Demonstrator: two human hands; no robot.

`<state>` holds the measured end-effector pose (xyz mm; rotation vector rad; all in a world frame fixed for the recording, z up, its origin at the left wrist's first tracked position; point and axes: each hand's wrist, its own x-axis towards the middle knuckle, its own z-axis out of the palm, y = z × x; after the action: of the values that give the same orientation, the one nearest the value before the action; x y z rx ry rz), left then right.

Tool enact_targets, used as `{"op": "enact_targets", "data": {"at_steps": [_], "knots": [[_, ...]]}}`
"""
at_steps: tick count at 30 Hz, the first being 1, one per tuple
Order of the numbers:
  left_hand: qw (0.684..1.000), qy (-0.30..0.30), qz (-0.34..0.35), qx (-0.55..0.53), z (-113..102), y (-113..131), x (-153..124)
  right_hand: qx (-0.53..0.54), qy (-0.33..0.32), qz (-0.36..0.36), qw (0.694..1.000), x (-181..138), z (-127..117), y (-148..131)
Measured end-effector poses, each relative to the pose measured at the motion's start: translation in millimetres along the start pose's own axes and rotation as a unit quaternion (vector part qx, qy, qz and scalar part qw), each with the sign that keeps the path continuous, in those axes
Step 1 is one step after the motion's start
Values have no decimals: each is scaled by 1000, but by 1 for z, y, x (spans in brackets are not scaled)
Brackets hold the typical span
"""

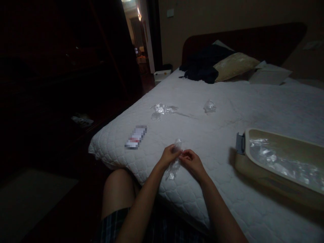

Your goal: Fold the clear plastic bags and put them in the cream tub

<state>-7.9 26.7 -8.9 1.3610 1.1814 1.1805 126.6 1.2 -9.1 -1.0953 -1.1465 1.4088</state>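
Over the near edge of the bed, a crumpled clear plastic bag is pinched between both my hands. My left hand has its fingers closed round the bag's middle, with part of the plastic sticking up beyond. The fingertips of my right hand press together on the same plastic, touching the left thumb. Farther up the bed lie more crumpled clear bags, and a single one to their right. A blurred-out phone-like rectangle rests left of my hands.
On the right stands a beige plastic bin with a grey latch, holding many clear bags. Dark clothing, a tan pillow and a pale box-like thing lie near the headboard. The floor at left is dark.
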Motion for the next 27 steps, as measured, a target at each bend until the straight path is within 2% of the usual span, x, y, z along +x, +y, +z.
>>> {"op": "enact_targets", "data": {"at_steps": [4,12,19,24,27], "knots": [[999,-2,-12,-36,0,-4,1,2,8,-8,1000,1,-4,3],[978,16,-77,-193,-8,-5,3,203,22,39,978,1,-16,-1],[951,10,-98,-293,-17,-3,4,292,29,20,956,2,-24,-4],[931,19,-103,-349,-16,-4,8,303,29,1,953,0,-25,-9],[937,13,-97,-336,-14,-6,7,281,24,13,959,-1,-23,-10]]}}
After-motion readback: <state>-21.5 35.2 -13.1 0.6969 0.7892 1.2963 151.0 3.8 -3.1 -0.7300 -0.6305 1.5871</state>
